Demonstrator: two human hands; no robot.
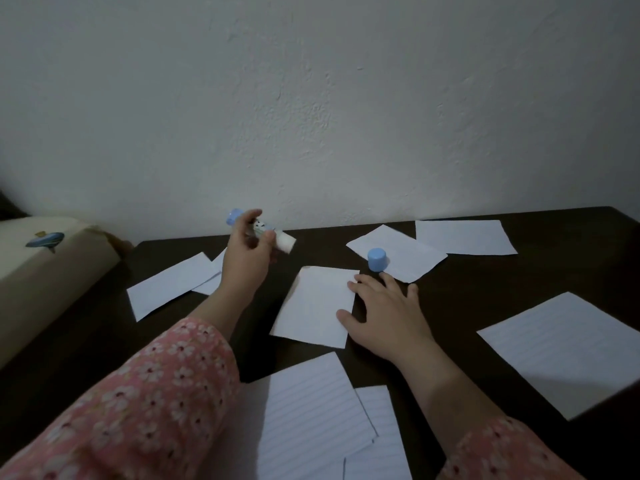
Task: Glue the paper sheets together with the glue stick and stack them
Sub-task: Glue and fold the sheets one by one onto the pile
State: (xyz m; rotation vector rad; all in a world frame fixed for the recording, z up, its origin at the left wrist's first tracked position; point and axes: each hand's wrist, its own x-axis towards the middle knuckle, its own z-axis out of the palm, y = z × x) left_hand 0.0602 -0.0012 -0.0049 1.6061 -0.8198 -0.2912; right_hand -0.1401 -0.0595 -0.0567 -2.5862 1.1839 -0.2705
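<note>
Several white lined paper sheets lie scattered across the dark table. Raised at left, the left hand grips the uncapped blue-ended glue stick, which could dry out; the right hand rests flat, fingers spread, pinning the middle sheet, which could skid if released.
</note>
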